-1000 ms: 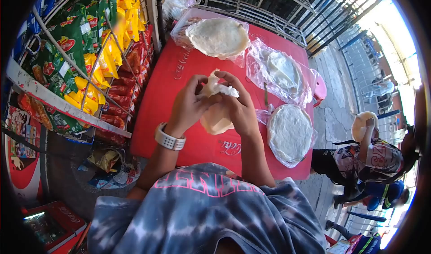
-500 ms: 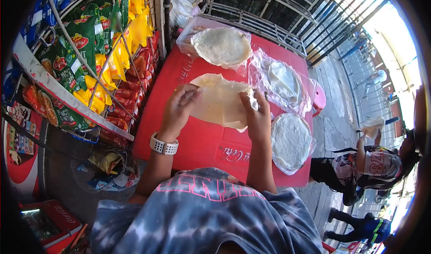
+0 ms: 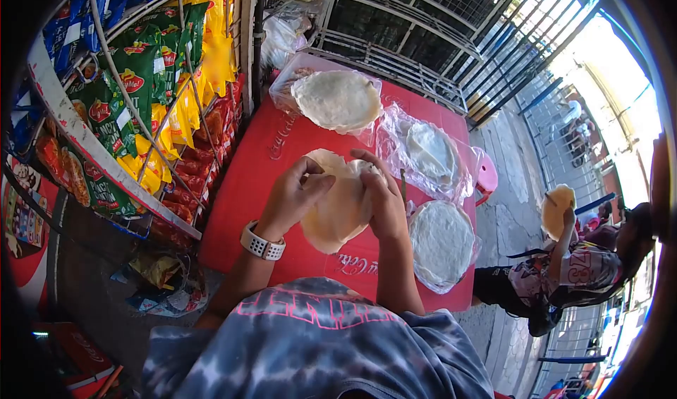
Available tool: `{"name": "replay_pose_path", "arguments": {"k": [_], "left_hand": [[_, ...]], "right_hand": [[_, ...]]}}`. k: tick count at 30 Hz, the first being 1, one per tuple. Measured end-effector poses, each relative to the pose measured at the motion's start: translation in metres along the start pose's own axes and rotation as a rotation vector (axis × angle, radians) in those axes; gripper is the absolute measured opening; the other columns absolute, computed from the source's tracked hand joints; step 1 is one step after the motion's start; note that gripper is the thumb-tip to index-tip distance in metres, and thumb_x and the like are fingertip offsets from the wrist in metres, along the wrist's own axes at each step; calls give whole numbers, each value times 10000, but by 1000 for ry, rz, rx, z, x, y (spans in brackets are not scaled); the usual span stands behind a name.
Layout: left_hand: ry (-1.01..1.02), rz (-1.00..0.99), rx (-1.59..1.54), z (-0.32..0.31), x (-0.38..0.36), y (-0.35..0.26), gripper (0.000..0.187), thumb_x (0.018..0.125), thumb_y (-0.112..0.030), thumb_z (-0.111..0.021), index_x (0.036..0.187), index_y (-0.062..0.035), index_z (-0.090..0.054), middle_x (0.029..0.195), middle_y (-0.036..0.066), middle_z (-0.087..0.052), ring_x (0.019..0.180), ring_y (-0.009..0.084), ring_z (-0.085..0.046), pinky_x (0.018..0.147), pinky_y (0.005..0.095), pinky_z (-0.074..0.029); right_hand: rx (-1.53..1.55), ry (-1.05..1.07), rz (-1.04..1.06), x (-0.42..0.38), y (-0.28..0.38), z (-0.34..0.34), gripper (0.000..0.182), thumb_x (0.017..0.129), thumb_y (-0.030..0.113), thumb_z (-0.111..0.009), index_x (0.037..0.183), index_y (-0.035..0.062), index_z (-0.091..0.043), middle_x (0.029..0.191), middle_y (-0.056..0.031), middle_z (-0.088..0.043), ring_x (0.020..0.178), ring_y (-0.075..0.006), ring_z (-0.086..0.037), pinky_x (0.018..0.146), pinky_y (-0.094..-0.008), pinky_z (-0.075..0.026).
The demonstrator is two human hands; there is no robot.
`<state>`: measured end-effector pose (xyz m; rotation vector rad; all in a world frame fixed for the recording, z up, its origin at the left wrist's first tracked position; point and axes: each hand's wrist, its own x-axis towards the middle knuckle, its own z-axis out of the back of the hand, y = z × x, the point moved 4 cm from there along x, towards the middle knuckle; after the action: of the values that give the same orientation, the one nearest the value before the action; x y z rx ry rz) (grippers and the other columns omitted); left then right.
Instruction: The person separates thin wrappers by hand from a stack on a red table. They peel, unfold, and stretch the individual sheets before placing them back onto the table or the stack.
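Both hands hold one thin, pale, round spring roll wrapper point(image 3: 334, 214) over the red table. My left hand point(image 3: 295, 193) pinches its upper left edge between thumb and fingers. On the other side my right hand point(image 3: 381, 198) grips the upper right edge, fingers curled over it. The wrapper hangs toward my body, lit through and slightly creased at the top. Beyond it, a stack of wrappers point(image 3: 337, 101) sits on a clear plastic container. Right of my right hand are a smaller pile of wrappers point(image 3: 431, 151) on crumpled plastic and another round stack point(image 3: 442, 242) on plastic.
The red table point(image 3: 236, 209) carries Coca-Cola lettering. At left stands a wire rack with snack packets point(image 3: 134, 82). A metal grille point(image 3: 395, 43) rises behind the table. A pink stool point(image 3: 486, 171) is at its right edge. A person point(image 3: 564, 272) holding a round sheet is farther right.
The wrapper has turned from stretched wide to hanging lengthwise, and my hands have come closer together. My view has shifted slightly. The person at right has raised a round sheet.
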<state>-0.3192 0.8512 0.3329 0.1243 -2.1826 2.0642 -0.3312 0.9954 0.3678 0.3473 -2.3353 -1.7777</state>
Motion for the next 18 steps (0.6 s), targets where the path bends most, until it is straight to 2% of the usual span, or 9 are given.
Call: {"name": "replay_pose_path", "arguments": {"k": [2,5,8,9,11,13,15,16,18], "left_hand": [[52,-18,-31,-6,0,-1,263,751,-220,-638,856,-31,-490,784,26,-546,717,63,-519,611,202,-417],[-3,-199,178,-10,-1,2,347,707,-276,-661,835,-9,-480,768,88,-558,685,116,-562,567,260,-427],[-79,-132,208,0,-3,5,264,681,-156,-664,803,-16,-476,685,83,-542,589,179,-537,526,289,-407],[-107,-115,210,4,-4,4,247,678,-127,-662,793,-17,-474,663,79,-535,569,196,-529,520,298,-404],[-283,-257,373,9,-10,-9,217,684,-61,-644,778,-28,-452,668,31,-482,581,112,-457,524,254,-373],[-425,-389,453,11,-15,-16,199,698,-20,-623,765,-33,-436,666,4,-451,579,68,-414,515,232,-351],[-538,-514,445,13,-17,-18,179,719,-2,-601,753,-34,-427,655,1,-444,565,64,-399,495,233,-336],[-494,-429,383,16,-15,-10,111,783,-52,-551,780,-39,-441,716,11,-488,602,59,-445,521,214,-368],[-400,-145,-11,20,-13,-1,143,800,-118,-556,835,-26,-452,758,43,-523,660,93,-495,556,229,-405]], "right_hand": [[-133,67,56,-3,2,-10,406,785,194,-589,1118,21,-435,928,-49,-532,856,-116,-503,764,-248,-407],[-252,134,91,-5,3,-15,570,675,239,-714,1104,18,-412,925,-65,-539,862,-126,-509,756,-268,-422],[-417,88,110,-3,4,-9,580,638,187,-741,1093,40,-413,876,-62,-554,817,-123,-526,717,-272,-440],[-508,27,175,-5,10,-10,499,632,118,-735,1042,51,-458,846,-57,-565,777,-118,-535,680,-275,-447],[-718,-52,224,-3,9,-4,371,636,61,-707,952,40,-514,797,-46,-573,732,-111,-537,652,-268,-445],[-670,-184,207,-4,8,-3,207,682,52,-649,855,19,-540,724,-35,-564,665,-95,-522,613,-239,-429],[-534,-229,208,-4,5,-1,174,700,49,-628,843,17,-535,706,-19,-544,638,-80,-504,587,-228,-414],[-491,-249,268,-6,8,-2,143,721,59,-610,831,17,-530,700,-6,-525,638,-62,-483,585,-216,-400],[-333,-238,200,-4,4,4,126,759,77,-573,854,17,-515,734,3,-523,667,-58,-469,612,-214,-395]]}}
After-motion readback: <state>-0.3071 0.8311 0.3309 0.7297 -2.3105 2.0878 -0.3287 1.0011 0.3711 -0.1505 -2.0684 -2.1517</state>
